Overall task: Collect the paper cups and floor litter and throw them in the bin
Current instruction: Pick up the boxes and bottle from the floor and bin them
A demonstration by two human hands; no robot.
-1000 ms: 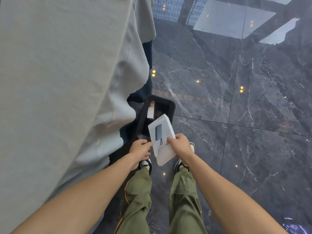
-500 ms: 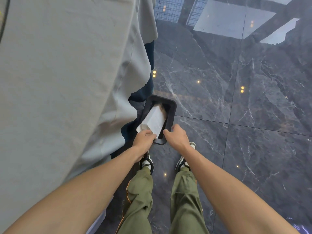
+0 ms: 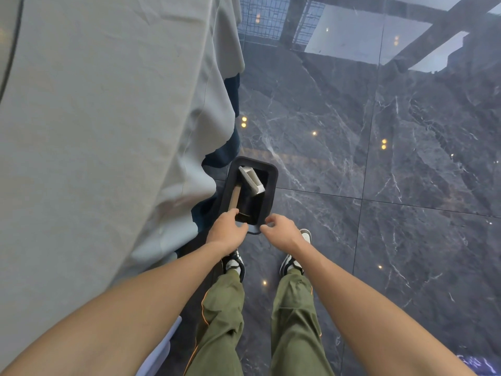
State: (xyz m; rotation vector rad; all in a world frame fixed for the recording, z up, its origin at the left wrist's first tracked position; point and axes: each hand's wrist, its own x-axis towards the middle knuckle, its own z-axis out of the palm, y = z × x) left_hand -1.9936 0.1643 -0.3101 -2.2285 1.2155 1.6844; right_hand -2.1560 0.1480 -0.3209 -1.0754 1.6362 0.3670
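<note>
Hands above a black rectangular plastic bin (image 3: 272, 183) on dark marble floor (image 3: 379, 158).
Flat white cardboard box (image 3: 252, 179) lies tilted inside it; left hand (image 3: 226, 232) and right hand (image 3: 279, 230) hover loosely curled, holding nothing.

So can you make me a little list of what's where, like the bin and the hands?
bin: small black rectangular bin, standing on the dark marble floor beside the grey tablecloth
inside bin: white cardboard box, tilted, plus a brown flat piece
left hand: at the bin's near rim, holding nothing
right hand: just off the near rim, fingers loosely curled, holding nothing
</note>
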